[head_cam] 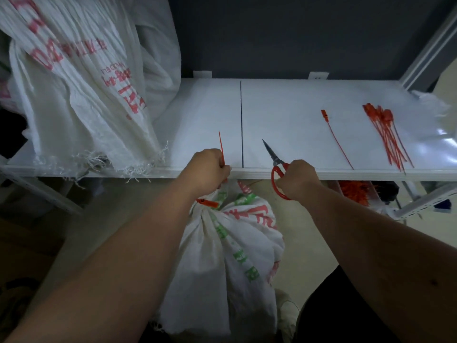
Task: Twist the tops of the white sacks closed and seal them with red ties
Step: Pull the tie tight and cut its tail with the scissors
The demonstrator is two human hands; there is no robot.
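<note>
At the white bench's (296,107) near edge, the left hand (206,169) grips the thin red plastic tie's (221,149) upright tail above the tied white woven sack (230,256), while the right hand (298,179) clasps red-handled scissors (277,167), blades closed.

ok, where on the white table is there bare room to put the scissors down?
Bare patch: between the table seam and the single red tie, ahead of the right hand holding the scissors. A smaller one lies left of the seam, behind the left hand. Crowded: the draped sack on the left and the tie bundle on the right.
</note>
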